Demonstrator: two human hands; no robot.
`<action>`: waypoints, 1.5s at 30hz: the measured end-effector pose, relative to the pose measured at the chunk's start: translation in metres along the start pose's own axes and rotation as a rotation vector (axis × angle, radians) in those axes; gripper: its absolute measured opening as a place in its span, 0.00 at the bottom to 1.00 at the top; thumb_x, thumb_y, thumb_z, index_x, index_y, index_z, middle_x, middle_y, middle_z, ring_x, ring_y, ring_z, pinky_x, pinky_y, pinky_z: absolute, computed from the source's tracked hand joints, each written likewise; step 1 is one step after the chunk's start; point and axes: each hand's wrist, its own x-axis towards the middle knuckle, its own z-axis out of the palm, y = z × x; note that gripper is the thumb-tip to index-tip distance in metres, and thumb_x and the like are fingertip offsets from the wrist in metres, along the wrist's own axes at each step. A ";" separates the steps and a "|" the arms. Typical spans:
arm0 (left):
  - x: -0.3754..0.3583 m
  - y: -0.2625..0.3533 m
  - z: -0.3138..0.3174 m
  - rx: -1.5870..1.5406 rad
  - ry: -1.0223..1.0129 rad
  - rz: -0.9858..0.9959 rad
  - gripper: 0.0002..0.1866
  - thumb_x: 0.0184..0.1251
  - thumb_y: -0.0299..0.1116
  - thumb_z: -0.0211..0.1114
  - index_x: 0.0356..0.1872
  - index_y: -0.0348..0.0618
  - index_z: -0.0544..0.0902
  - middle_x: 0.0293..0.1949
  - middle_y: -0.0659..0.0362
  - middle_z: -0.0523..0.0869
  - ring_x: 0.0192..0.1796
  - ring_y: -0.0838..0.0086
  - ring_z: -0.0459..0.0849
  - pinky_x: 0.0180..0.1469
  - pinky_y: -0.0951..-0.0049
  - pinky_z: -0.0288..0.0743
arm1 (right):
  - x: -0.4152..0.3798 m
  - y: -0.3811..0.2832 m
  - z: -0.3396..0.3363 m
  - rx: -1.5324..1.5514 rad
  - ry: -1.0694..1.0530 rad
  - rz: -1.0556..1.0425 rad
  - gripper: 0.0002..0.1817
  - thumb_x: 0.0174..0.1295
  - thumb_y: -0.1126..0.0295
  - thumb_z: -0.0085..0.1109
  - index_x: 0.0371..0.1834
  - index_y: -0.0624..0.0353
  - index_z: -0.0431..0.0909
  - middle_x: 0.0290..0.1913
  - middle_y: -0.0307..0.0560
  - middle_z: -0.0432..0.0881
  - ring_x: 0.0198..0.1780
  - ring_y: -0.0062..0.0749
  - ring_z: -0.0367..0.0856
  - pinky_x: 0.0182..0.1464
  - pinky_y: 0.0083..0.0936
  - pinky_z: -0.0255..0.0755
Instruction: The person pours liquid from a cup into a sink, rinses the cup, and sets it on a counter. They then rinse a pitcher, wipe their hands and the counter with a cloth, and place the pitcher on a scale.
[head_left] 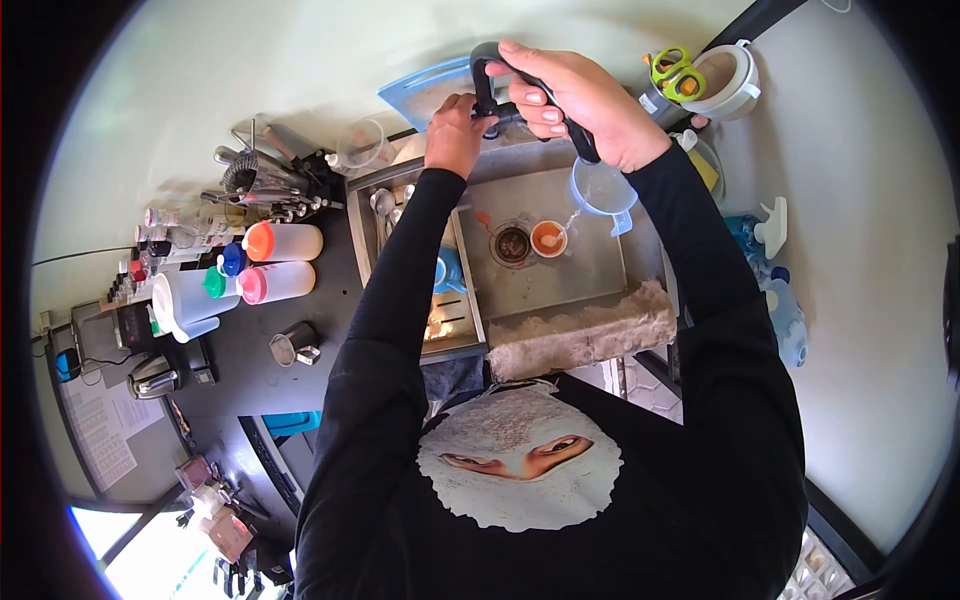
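Observation:
Both my hands are at the black faucet above the metal sink [590, 270]. My right hand [575, 95] is wrapped round the faucet's curved black spout [484, 65]. At the faucet's base, my left hand [457, 133] has its fingers bent and close together; what they grip, if anything, is hidden. A clear measuring jug with a blue rim [603, 188] is below my right wrist, partly covered by the sleeve. A small cup with an orange inside [548, 239] stands in the sink beside the dark drain [511, 243].
A brown cloth [590, 330] hangs over the sink's front edge. Left of the sink are a tray with spoons [383, 203], a blue cup [449, 270], squeeze bottles [285, 242] and a metal pitcher [294, 345]. Spray bottles [772, 230] stand at the right.

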 end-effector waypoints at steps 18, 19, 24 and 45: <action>0.001 0.002 -0.001 0.016 0.012 0.025 0.19 0.59 0.37 0.78 0.47 0.38 0.84 0.46 0.47 0.88 0.46 0.48 0.87 0.48 0.53 0.81 | -0.001 0.010 0.010 -0.065 0.095 -0.082 0.30 0.79 0.48 0.52 0.62 0.69 0.74 0.22 0.26 0.62 0.19 0.09 0.57 0.23 0.15 0.54; 0.002 0.000 0.001 0.013 0.006 0.027 0.19 0.59 0.37 0.78 0.47 0.38 0.84 0.46 0.47 0.88 0.46 0.48 0.87 0.48 0.53 0.81 | -0.001 0.008 0.005 -0.119 0.075 -0.090 0.30 0.79 0.48 0.52 0.62 0.70 0.74 0.22 0.26 0.62 0.19 0.09 0.57 0.23 0.15 0.53; 0.004 -0.002 0.003 0.039 0.016 0.049 0.19 0.60 0.38 0.78 0.45 0.36 0.83 0.43 0.46 0.88 0.45 0.48 0.88 0.47 0.53 0.81 | 0.003 -0.001 -0.005 0.005 -0.020 -0.010 0.21 0.82 0.51 0.47 0.54 0.61 0.72 0.23 0.30 0.63 0.18 0.15 0.60 0.21 0.17 0.56; -0.004 -0.007 0.019 -0.101 0.101 0.055 0.21 0.65 0.42 0.75 0.46 0.39 0.77 0.39 0.46 0.88 0.42 0.49 0.88 0.42 0.51 0.80 | 0.001 -0.001 0.003 0.013 0.056 -0.005 0.21 0.82 0.51 0.46 0.51 0.61 0.72 0.23 0.30 0.63 0.17 0.15 0.59 0.20 0.17 0.55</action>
